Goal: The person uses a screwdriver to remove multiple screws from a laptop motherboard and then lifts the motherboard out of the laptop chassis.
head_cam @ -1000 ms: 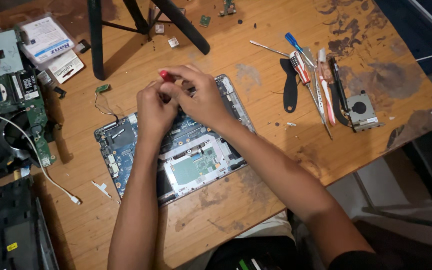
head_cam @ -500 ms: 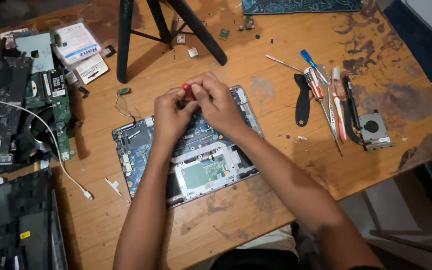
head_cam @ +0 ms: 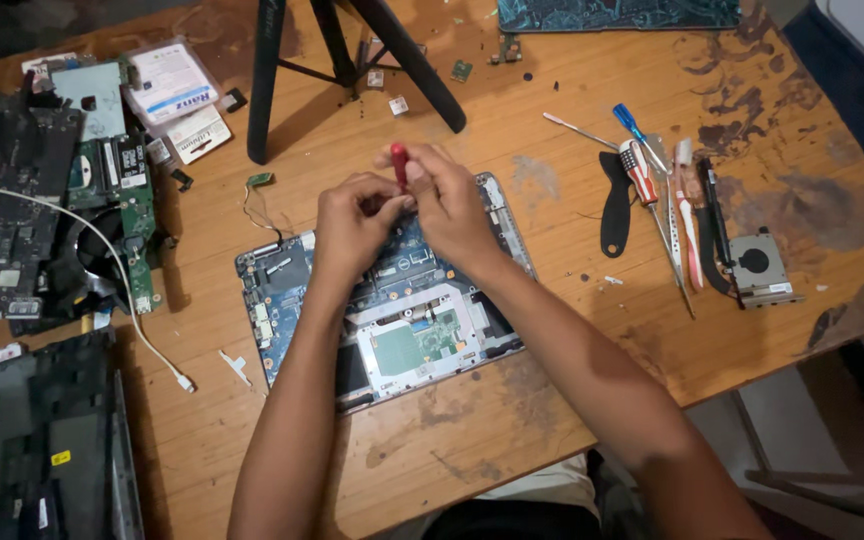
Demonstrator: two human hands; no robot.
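Observation:
An opened laptop base [head_cam: 392, 330] with its blue circuit board exposed lies on the wooden table [head_cam: 552, 100] in front of me. My right hand [head_cam: 452, 205] grips a red-handled screwdriver [head_cam: 399, 164], held upright over the far part of the board. My left hand [head_cam: 352, 225] is right beside it, its fingertips pinched together at the screwdriver's lower end. Whether the left fingers hold something small is hidden.
A row of screwdrivers and prying tools [head_cam: 652, 200] and a small fan [head_cam: 762, 268] lie to the right. Circuit boards [head_cam: 42, 220], a white cable [head_cam: 122, 290] and packets [head_cam: 177, 95] crowd the left. Black tripod legs [head_cam: 352, 60] stand at the back. A dark laptop shell [head_cam: 42, 450] sits lower left.
The view has shifted, so everything sits lower and further right in frame. My hands stay together over the board, with the red handle now standing more upright.

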